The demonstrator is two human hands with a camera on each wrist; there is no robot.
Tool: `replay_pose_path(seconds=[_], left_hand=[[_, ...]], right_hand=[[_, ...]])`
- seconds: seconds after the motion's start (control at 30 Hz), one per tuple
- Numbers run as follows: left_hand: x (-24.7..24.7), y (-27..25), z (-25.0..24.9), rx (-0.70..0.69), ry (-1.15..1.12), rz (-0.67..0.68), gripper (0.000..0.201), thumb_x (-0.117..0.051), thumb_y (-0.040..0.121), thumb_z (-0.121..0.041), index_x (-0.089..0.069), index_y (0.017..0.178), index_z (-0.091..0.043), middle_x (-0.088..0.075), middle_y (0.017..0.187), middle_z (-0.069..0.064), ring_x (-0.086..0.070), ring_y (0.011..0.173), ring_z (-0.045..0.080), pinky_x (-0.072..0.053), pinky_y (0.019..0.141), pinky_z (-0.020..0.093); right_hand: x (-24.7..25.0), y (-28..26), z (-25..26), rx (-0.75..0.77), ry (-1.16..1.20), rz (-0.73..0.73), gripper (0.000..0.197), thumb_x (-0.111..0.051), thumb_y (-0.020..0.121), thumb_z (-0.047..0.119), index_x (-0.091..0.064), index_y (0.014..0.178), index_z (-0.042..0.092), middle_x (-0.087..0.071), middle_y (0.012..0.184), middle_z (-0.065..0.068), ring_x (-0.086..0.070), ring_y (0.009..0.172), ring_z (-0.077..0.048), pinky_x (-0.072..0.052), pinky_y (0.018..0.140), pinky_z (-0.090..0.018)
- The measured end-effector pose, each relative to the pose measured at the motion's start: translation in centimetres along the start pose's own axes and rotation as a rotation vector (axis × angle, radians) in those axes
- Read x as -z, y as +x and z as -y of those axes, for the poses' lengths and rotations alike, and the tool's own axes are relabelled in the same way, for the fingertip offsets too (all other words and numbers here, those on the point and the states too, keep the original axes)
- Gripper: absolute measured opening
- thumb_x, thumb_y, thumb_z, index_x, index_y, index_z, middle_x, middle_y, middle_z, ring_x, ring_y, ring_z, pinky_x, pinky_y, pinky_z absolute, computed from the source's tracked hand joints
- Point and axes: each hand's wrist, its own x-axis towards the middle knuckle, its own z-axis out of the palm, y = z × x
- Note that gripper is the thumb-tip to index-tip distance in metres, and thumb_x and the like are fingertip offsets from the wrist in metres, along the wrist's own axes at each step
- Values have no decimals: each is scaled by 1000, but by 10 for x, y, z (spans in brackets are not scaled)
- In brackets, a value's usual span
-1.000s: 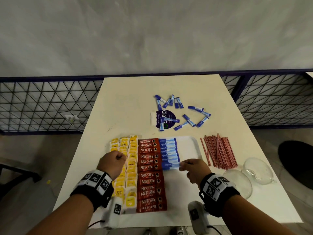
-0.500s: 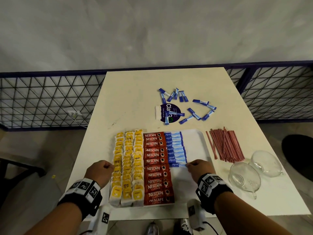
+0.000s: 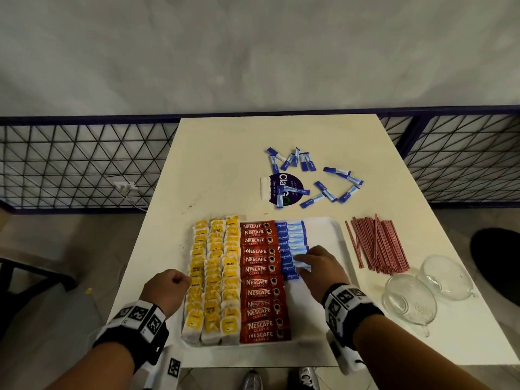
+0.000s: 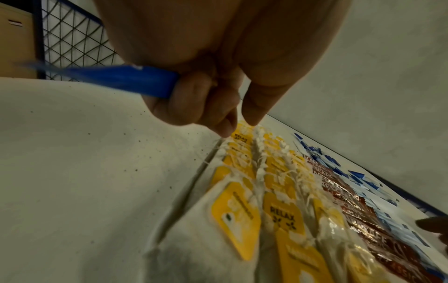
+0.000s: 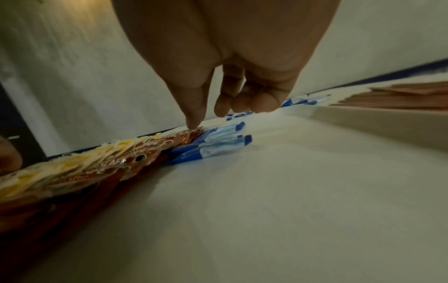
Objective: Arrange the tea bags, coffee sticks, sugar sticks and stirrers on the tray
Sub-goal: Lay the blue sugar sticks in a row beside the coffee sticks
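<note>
A white tray (image 3: 332,229) holds three columns of yellow tea bags (image 3: 215,277), a column of red coffee sticks (image 3: 260,280) and a row of blue sugar sticks (image 3: 289,237). My right hand (image 3: 312,263) lies over the near end of that row, and its thumb and fingertips (image 5: 194,122) touch the sugar sticks (image 5: 218,143). My left hand (image 3: 168,285) is a fist just left of the tray. The left wrist view shows blue sugar sticks (image 4: 126,80) gripped in it. More sugar sticks (image 3: 329,190) lie scattered beyond the tray. Red stirrers (image 3: 377,243) lie in a pile to its right.
Two glass bowls (image 3: 410,302) (image 3: 447,277) stand near the table's right front edge, close to the stirrers. A round purple sticker (image 3: 284,187) and a white packet (image 3: 264,187) lie among the loose sugar sticks. A wire fence (image 3: 70,164) runs behind the table.
My right hand has moved forward from the near end of the sugar row to lie over it. My left fist has shifted from over the tea bags to the tray's left side.
</note>
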Motion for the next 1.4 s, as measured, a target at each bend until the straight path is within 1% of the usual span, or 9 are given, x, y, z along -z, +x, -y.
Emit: replay_pose_path(seconds=[0.33, 0.93, 1.03, 1.1, 1.2, 1.27, 1.3, 1.33, 1.4], left_hand=[[-2, -2, -1, 12, -2, -8, 16, -57, 92, -33, -65, 93, -19, -69, 102, 5, -61, 98, 26, -43, 78, 27], [1, -6, -9, -26, -40, -38, 21, -54, 93, -38, -63, 89, -19, -71, 97, 4, -62, 93, 25, -47, 82, 31], [7, -14, -25, -84, -278, -40, 36, -44, 94, -51, -59, 89, -19, -68, 88, 5, -57, 70, 22, -45, 68, 33], [6, -25, -49, -154, -627, 55, 44, -33, 92, -54, -56, 106, -18, -60, 85, 6, -43, 50, 16, -37, 51, 27], [4, -42, -88, -342, -792, 187, 51, -21, 94, -46, -37, 136, -21, -49, 93, 4, -37, 47, 14, -35, 42, 20], [5, -52, -108, -464, -805, 243, 56, -23, 88, -56, -27, 139, -33, -51, 104, 0, -56, 61, 27, -54, 58, 30], [6, -53, -113, -495, -789, 246, 60, -26, 82, -69, -25, 137, -44, -52, 116, 2, -61, 86, 37, -55, 79, 44], [8, -53, -115, -524, -778, 242, 63, -29, 75, -81, -24, 132, -54, -48, 129, 6, -52, 111, 43, -45, 95, 55], [13, -55, -116, -581, -714, 249, 61, -26, 72, -85, -25, 127, -59, -36, 144, 13, -33, 128, 50, -33, 104, 60]], right_hand=[[1, 13, 4, 174, -406, 245, 31, -45, 98, 32, -57, 127, 34, -52, 124, -1, -49, 113, -22, -45, 96, -33], [10, 29, 7, 134, -386, 186, 30, -44, 97, 34, -60, 122, 29, -52, 125, 3, -46, 110, -20, -43, 94, -33], [20, 26, 22, 153, -202, 113, 31, -50, 95, 34, -61, 124, 28, -54, 124, 3, -50, 111, -19, -43, 96, -31], [29, 22, 45, 188, 16, 105, 30, -55, 93, 35, -63, 121, 27, -58, 118, 4, -56, 102, -14, -46, 92, -28], [39, 13, 89, 263, 152, 256, 31, -55, 91, 45, -65, 114, 27, -66, 106, 6, -58, 87, -6, -48, 81, -23], [44, 7, 109, 295, 204, 318, 31, -56, 89, 48, -67, 109, 26, -69, 98, 7, -58, 80, -3, -46, 75, -19], [46, 5, 115, 304, 233, 321, 29, -57, 90, 46, -68, 105, 24, -70, 92, 9, -57, 75, -1, -44, 71, -18], [48, 3, 117, 299, 262, 309, 24, -57, 90, 43, -69, 98, 24, -69, 84, 11, -57, 69, 2, -43, 67, -16], [52, 0, 118, 256, 317, 282, 16, -58, 91, 37, -66, 81, 29, -63, 69, 18, -56, 59, 7, -40, 60, -13]])
